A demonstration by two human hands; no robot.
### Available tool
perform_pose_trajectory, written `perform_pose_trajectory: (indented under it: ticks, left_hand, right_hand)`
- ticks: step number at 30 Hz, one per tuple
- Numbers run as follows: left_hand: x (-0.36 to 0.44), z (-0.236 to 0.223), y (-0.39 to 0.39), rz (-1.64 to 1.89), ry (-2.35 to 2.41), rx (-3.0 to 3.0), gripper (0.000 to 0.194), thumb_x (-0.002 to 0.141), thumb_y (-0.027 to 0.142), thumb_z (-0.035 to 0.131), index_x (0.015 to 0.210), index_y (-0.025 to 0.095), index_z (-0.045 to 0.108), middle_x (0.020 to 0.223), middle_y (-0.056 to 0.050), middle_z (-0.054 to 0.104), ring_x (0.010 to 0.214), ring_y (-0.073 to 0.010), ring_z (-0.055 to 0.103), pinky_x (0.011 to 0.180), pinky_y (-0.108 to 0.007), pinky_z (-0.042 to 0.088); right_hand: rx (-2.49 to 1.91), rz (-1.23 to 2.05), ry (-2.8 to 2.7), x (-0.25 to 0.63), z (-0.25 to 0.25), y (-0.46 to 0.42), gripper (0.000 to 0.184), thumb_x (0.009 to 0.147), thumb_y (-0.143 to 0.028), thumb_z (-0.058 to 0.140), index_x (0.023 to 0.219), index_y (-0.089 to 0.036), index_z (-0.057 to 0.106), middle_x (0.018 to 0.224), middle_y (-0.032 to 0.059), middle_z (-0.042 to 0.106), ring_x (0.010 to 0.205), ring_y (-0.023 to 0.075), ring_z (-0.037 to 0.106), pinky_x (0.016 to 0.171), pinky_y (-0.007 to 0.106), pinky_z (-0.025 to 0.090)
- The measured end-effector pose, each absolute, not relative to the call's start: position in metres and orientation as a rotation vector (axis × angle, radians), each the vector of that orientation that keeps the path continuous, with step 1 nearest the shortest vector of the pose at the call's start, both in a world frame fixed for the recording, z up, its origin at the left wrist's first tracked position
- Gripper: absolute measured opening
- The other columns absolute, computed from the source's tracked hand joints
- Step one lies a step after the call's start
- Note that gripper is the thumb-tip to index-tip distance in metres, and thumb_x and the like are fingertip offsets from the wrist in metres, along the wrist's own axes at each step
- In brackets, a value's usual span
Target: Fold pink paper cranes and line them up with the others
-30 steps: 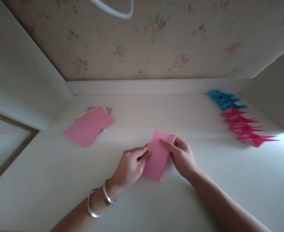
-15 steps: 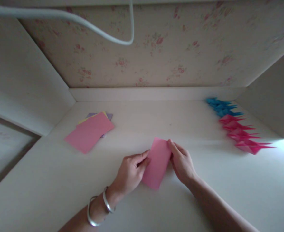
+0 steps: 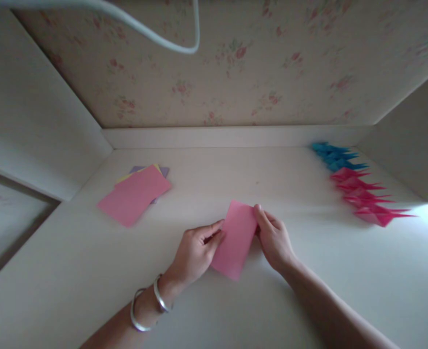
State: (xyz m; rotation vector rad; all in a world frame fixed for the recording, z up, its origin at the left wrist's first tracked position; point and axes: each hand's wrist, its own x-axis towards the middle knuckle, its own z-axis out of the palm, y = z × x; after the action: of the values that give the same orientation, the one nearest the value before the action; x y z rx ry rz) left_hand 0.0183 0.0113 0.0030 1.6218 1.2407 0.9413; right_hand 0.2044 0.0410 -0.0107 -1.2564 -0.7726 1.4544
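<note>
A pink sheet of paper (image 3: 236,242), narrow and rectangular, is held between my two hands just over the white tabletop (image 3: 199,184). My left hand (image 3: 199,249), with two silver bangles on its wrist, pinches the paper's left edge between thumb and fingers. At the upper right corner my right hand (image 3: 274,237) grips it, thumb on top and the other fingers curled behind, partly hidden. Whether the paper is one layer or folded double, I cannot tell.
Pink sheets (image 3: 136,196) lie at the left over yellow and purple ones. Along the right stands a row of folded paper figures with pointed ends, several blue (image 3: 339,157) and several pink (image 3: 376,214). A white cable (image 3: 156,39) hangs before the flowered wall (image 3: 232,82).
The whole view has shifted slightly, so the table sits a little higher in the picture. Both hands keep their hold on the pink paper, its tilt nearly the same.
</note>
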Motion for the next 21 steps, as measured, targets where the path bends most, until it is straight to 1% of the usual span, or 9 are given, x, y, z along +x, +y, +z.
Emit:
perform_pose_trajectory:
  ticks: [6,9,13,15,18,21]
  left_hand:
    - [0.0181,0.0031,0.0128,0.977,1.267,1.636,0.032,0.093,0.027,0.059,0.124,0.023,0.068,0.123,-0.002,0.07,0.109,-0.022,0.07,0.098,-0.035,0.056]
    - [0.0174,0.0036,0.0127,0.977,1.305,1.64,0.031,0.093,0.027,0.059,0.123,0.023,0.068,0.122,-0.002,0.07,0.108,-0.0222,0.07,0.096,-0.035,0.057]
    - [0.0171,0.0042,0.0125,0.988,1.347,1.674,0.029,0.093,0.028,0.059,0.12,0.022,0.07,0.118,-0.004,0.073,0.104,-0.0219,0.072,0.095,-0.033,0.058]
    - [0.017,0.0041,0.0128,1.005,1.351,1.689,0.029,0.093,0.028,0.06,0.119,0.023,0.071,0.117,-0.004,0.073,0.102,-0.0219,0.073,0.094,-0.032,0.058]
    - [0.0162,0.0037,0.0134,1.041,1.364,1.684,0.028,0.093,0.028,0.06,0.119,0.022,0.071,0.117,-0.004,0.073,0.102,-0.0217,0.073,0.092,-0.03,0.058]
    - [0.015,0.0033,0.0134,1.076,1.399,1.673,0.028,0.093,0.028,0.06,0.117,0.02,0.072,0.116,-0.004,0.074,0.102,-0.0216,0.073,0.09,-0.029,0.059]
  right_hand:
    - [-1.187,1.529,-0.805,0.204,-0.0104,0.0391,0.048,0.075,-0.064,0.069,0.069,-0.017,0.063,0.059,0.0008,0.061,0.052,0.0154,0.052,0.05,0.026,0.038]
    - [-1.226,1.516,-0.872,0.2047,-0.0144,0.0381,0.048,0.076,-0.064,0.068,0.068,-0.017,0.062,0.059,0.0004,0.059,0.051,0.0142,0.05,0.049,0.025,0.036]
    - [-1.294,1.418,-0.97,0.2059,-0.0185,0.038,0.048,0.079,-0.063,0.065,0.065,-0.018,0.059,0.055,-0.0014,0.055,0.05,0.0129,0.046,0.048,0.025,0.032]
    - [-1.276,1.434,-0.951,0.2053,-0.0168,0.0381,0.048,0.079,-0.063,0.065,0.065,-0.018,0.06,0.056,-0.0012,0.056,0.051,0.0137,0.048,0.05,0.025,0.036]
    - [-1.177,1.553,-0.914,0.2032,-0.0118,0.0373,0.046,0.079,-0.063,0.066,0.071,-0.017,0.066,0.063,0.0009,0.064,0.057,0.0162,0.057,0.059,0.028,0.046]
    - [-1.148,1.599,-0.955,0.2019,-0.0097,0.0357,0.045,0.08,-0.062,0.066,0.074,-0.017,0.068,0.066,0.0022,0.068,0.059,0.0172,0.061,0.064,0.03,0.05]
